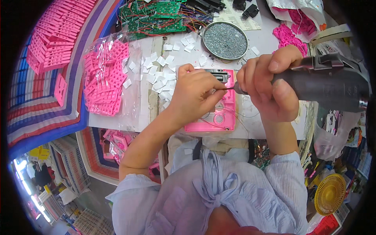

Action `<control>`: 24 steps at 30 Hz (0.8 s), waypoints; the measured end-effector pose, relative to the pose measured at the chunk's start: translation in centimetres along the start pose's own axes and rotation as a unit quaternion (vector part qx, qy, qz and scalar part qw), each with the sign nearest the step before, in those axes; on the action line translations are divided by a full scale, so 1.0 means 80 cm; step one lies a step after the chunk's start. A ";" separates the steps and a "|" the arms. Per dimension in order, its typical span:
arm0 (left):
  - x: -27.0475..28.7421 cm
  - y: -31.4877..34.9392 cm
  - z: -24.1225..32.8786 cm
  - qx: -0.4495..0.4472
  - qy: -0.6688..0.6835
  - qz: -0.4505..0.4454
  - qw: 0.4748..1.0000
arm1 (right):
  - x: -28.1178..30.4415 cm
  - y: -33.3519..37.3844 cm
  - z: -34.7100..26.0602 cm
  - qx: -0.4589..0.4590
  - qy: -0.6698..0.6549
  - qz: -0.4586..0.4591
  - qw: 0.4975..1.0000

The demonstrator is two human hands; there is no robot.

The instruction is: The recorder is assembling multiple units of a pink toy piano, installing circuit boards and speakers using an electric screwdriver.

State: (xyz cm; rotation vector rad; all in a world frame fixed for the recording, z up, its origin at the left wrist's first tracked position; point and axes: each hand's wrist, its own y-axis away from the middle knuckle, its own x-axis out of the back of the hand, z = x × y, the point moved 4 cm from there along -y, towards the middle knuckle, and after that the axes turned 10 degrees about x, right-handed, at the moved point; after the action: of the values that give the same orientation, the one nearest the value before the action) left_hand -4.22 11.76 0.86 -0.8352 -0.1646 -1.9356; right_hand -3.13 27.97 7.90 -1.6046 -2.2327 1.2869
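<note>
My right hand (270, 84) wraps round a dark electric screwdriver (325, 88), held almost level with its bit pointing left. At the end of the thin bit, the fingers of my left hand (196, 92) are pinched together. A tiny shiny piece shows at these fingertips, too small to name. Both hands are over a pink plastic casing (219, 121), which lies on the table with a dark and silver mechanism (220, 76) in its far part. Thin wires trail across the casing. My left hand hides its left side.
A round dish of small metal screws (225, 39) stands beyond the casing. White square pieces (160, 80) lie scattered at left, beside a clear bag of pink parts (103, 78). Green circuit boards (156, 19) are piled at the back. A striped crate (64, 113) holds pink pieces.
</note>
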 end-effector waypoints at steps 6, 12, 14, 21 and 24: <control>0.005 -0.008 0.013 -0.013 -0.155 0.159 0.975 | 0.024 0.009 0.025 0.040 0.054 0.068 0.995; -0.018 0.003 -0.021 -0.023 -0.197 0.094 0.976 | 0.043 0.009 0.060 -0.026 0.175 0.056 0.983; -0.018 0.003 -0.021 -0.020 -0.199 0.096 0.975 | 0.046 0.008 0.065 -0.039 0.188 0.040 0.980; -0.021 0.001 -0.025 -0.030 -0.193 0.090 0.977 | 0.034 0.011 0.080 -0.036 0.237 0.036 0.970; -0.015 -0.011 -0.023 -0.021 -0.145 0.060 0.987 | 0.046 0.014 0.084 -0.131 0.226 0.068 0.963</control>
State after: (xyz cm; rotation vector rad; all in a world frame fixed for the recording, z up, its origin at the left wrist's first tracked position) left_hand -5.52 12.29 -1.09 -1.1274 -0.2419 -1.7042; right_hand -7.40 27.27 1.52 -1.9328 -2.0898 0.5736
